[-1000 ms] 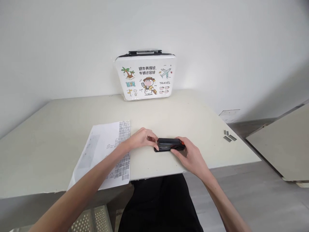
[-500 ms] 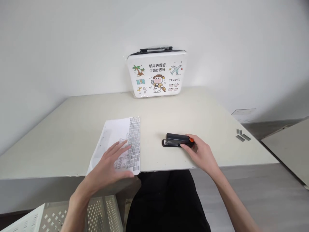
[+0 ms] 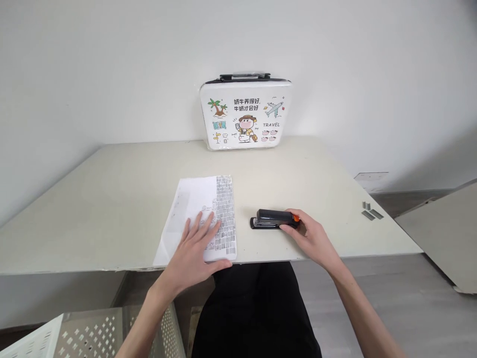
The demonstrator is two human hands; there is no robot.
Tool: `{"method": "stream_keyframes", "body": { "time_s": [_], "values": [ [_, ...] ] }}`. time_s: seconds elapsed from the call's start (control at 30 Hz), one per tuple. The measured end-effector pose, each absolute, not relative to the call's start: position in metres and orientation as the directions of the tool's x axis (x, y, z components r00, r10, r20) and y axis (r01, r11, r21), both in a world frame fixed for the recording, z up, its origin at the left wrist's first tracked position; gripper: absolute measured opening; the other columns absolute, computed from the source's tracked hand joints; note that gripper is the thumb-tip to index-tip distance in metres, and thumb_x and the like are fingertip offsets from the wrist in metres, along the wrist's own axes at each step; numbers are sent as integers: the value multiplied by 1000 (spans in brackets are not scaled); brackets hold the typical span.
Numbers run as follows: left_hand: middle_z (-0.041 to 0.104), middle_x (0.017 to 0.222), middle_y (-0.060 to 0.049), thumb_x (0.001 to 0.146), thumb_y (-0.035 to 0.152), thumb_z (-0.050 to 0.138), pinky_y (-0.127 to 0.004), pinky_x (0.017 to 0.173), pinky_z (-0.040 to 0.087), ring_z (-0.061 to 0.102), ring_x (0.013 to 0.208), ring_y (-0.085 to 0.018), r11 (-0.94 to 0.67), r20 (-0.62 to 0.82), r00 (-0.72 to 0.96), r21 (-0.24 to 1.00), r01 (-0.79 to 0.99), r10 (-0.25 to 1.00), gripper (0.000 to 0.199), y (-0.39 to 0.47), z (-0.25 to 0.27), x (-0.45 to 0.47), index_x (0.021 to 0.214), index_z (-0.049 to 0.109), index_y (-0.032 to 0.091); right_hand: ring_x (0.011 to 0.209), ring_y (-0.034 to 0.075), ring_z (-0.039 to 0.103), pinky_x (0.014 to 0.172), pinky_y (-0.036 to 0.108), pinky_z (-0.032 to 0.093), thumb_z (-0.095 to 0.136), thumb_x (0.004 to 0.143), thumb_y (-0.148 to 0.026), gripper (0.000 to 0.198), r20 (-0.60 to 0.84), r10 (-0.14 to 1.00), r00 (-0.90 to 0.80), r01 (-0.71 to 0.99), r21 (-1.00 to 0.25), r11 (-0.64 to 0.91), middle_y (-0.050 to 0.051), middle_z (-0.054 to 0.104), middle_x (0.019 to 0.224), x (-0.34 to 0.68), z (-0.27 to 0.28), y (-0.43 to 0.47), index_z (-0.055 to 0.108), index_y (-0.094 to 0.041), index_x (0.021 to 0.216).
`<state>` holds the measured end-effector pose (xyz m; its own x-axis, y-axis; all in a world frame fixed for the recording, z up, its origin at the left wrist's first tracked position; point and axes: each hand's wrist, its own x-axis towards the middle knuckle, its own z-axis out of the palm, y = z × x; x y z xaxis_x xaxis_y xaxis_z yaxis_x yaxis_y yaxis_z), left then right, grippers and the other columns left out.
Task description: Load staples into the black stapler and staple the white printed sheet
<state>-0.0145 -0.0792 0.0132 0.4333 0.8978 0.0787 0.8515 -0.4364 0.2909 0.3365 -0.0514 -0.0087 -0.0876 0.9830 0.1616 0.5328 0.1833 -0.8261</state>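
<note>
My left hand (image 3: 197, 243) lies with spread fingers on a printed sheet of paper (image 3: 194, 191), near the table's front edge. Dense dark markings run down the sheet's right side, and its lower part is covered by the hand. To the right, my right hand (image 3: 307, 233) grips the rear end of a black stapler (image 3: 274, 217), which rests on the table with its front pointing left. An orange part shows at the stapler's back by my fingers. A small space separates the paper from the stapler.
A white case with cartoon prints (image 3: 246, 117) stands against the wall at the back of the table (image 3: 112, 199). Several strips of staples (image 3: 368, 215) lie near the right edge. Below left is a perforated pale basket (image 3: 89, 330).
My left hand has come down flat on the paper and moved right. The paper has slid right, closer to the stapler. My right hand keeps its hold on the stapler.
</note>
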Motion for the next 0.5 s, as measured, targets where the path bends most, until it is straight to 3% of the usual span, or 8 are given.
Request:
{"method": "stream_keyframes", "body": {
  "time_s": [0.13,0.33,0.5],
  "values": [
    [22,174,-5,86,74,68,-65,129,8,9,161,-39,-468,98,462,311,827,882,104,-88,15,-6,169,16,37,100,28,66,88,43,56,61,96,-59,40,151,985,-80,519,-838,170,7,72,118,335,-9,-51,64,-28,122],
    [19,175,-1,96,67,60,-64,130,8,5,162,-35,-430,10,462,385,817,887,86,-98,22,-7,167,19,41,97,26,66,87,41,55,62,97,-57,38,147,986,-75,518,-839,165,6,72,115,335,-8,-51,64,-29,121],
    [26,173,0,101,62,55,-64,130,8,7,162,-32,-393,55,413,437,809,909,71,-89,19,0,164,30,41,100,26,67,87,40,57,59,98,-57,39,135,984,-119,509,-842,177,7,72,118,335,-6,-51,62,-28,123]
  ]
}}
